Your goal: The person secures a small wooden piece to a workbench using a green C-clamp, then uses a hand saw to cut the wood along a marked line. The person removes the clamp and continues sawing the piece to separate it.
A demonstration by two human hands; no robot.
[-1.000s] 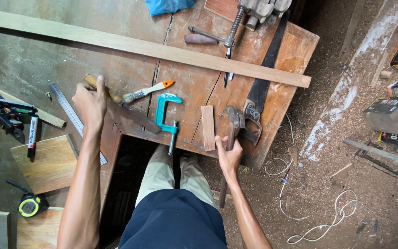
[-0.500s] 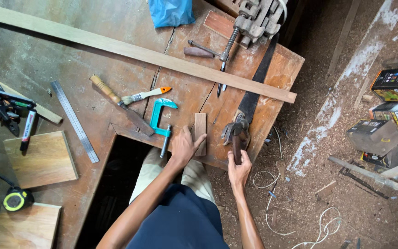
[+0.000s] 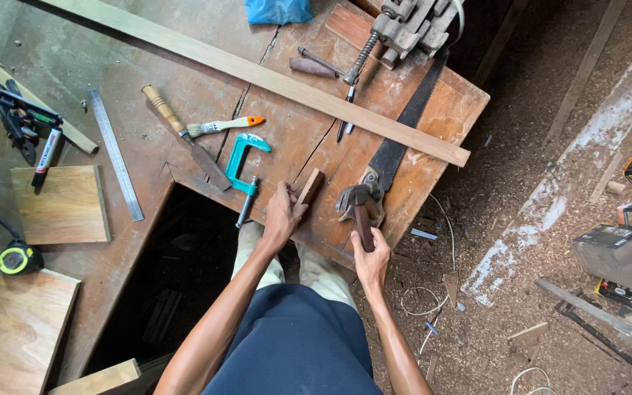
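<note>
Your left hand (image 3: 284, 214) grips the small wood block (image 3: 310, 187) at the tabletop's (image 3: 433, 110) near edge; your right hand (image 3: 371, 254) is closed on the hammer (image 3: 360, 207) handle; striking looks not yet begun.

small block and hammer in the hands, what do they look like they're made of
Small block, under the left hand: reddish-brown wood, unfinished and matte, going by its colour and dull surface. Hammer, held by the right hand: dull grey head, probably steel; dark brown handle, likely wood, though too small to be sure.
</note>
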